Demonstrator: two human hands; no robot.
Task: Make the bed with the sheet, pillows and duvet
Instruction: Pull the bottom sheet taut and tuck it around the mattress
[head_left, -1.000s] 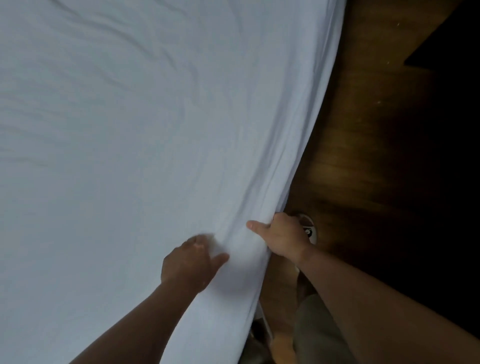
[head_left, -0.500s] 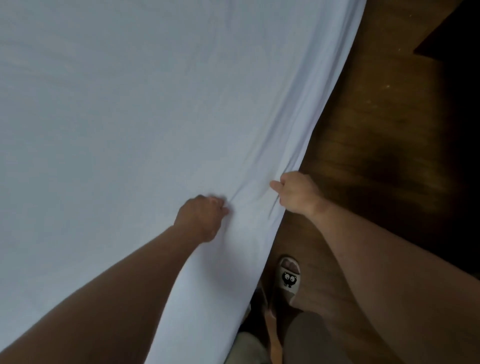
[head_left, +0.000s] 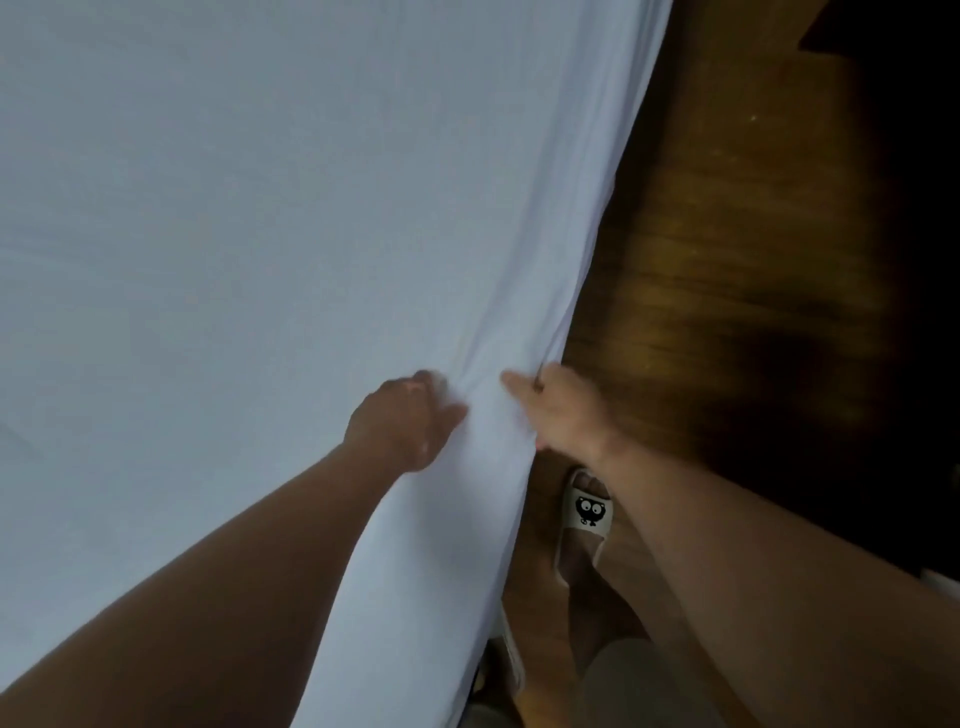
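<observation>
A pale white sheet (head_left: 249, 223) covers the bed and fills the left and middle of the head view, with its edge hanging down on the right side. My left hand (head_left: 402, 423) grips a bunch of the sheet on top, near that edge. My right hand (head_left: 563, 410) holds the hanging edge from the outside, thumb pointing toward the left hand. Folds of cloth run up from between the two hands. No pillows or duvet are in view.
A dark wooden floor (head_left: 727, 249) lies to the right of the bed. My foot in a pale slipper (head_left: 584, 519) with a cartoon face stands close to the bed's side. A dark piece of furniture (head_left: 893, 41) sits at the top right.
Both hands have slid along the sheet's edge, away from my body, still gripping the cloth. The wrinkles on top have flattened and the slippered foot has come into fuller view.
</observation>
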